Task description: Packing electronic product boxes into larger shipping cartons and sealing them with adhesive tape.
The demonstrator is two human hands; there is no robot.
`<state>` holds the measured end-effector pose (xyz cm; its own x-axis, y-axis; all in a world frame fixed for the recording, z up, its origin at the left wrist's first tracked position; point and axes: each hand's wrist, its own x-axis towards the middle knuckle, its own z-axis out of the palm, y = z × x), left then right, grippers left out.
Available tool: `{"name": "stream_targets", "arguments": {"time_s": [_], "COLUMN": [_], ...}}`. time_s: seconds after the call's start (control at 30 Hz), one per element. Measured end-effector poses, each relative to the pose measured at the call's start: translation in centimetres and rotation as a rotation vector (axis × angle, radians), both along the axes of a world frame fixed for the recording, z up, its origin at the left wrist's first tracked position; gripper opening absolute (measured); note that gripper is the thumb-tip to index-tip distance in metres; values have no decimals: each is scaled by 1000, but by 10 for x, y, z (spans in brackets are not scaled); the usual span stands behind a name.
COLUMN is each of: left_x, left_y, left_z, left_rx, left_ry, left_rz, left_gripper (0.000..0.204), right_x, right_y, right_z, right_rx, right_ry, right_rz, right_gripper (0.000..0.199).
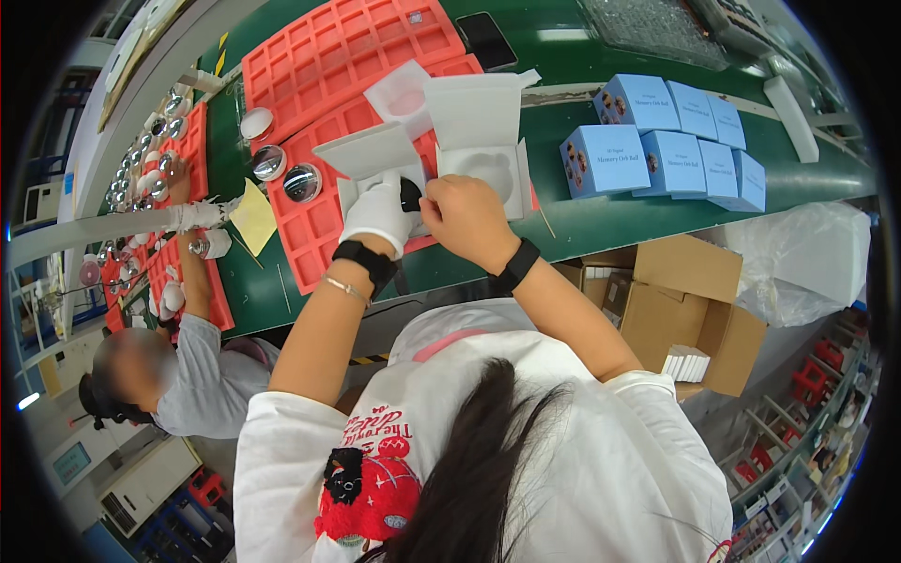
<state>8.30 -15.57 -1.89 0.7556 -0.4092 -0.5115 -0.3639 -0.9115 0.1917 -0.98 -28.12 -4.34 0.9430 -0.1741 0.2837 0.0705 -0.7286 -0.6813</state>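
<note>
My left hand [377,214], in a white glove, rests on a small open white box [374,159] and presses a dark round object [410,193] into it. My bare right hand [466,218] grips the same dark object from the right. A second open white box [477,141] with a round foam hollow lies just behind my right hand. Both boxes sit on red compartment trays [324,56] on the green table [619,220].
Several light blue boxes [666,141] stand at the right. Shiny glass balls [302,182] lie on the red tray at the left. A co-worker [178,366] sits at the left with more balls. Open cardboard cartons [685,300] stand below the table's edge.
</note>
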Motion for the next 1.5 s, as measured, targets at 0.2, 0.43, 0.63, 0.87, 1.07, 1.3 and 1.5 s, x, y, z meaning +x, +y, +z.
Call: {"name": "stream_targets", "arguments": {"time_s": [0.2,0.43,0.63,0.87,1.07,1.3,1.5], "left_x": [-10,30,30,3,5,24,31], "left_y": [48,86,52,84,95,114,120], "left_z": [33,-56,-65,-75,-87,-83,-64], "left_rx": [-521,-1329,-1236,-1484,-1638,-1751,-1479], "left_ry": [-329,290,504,419,259,623,493], "left_rz": [122,526,564,650,531,417,181], "left_gripper": [40,47,52,48,29,29,43], "right_x": [-3,-10,4,28,66,45,39], "right_y": [1,37,55,58,39,19,20], "right_z": [8,16,-10,43,10,53,36], "right_rx": [-150,-450,-756,-442,278,562,-629], "right_ry": [73,-66,0,143,225,582,401], "right_rz": [-43,-75,15,-14,196,478,488], "right_gripper": [9,27,38,47,57,72,86]}}
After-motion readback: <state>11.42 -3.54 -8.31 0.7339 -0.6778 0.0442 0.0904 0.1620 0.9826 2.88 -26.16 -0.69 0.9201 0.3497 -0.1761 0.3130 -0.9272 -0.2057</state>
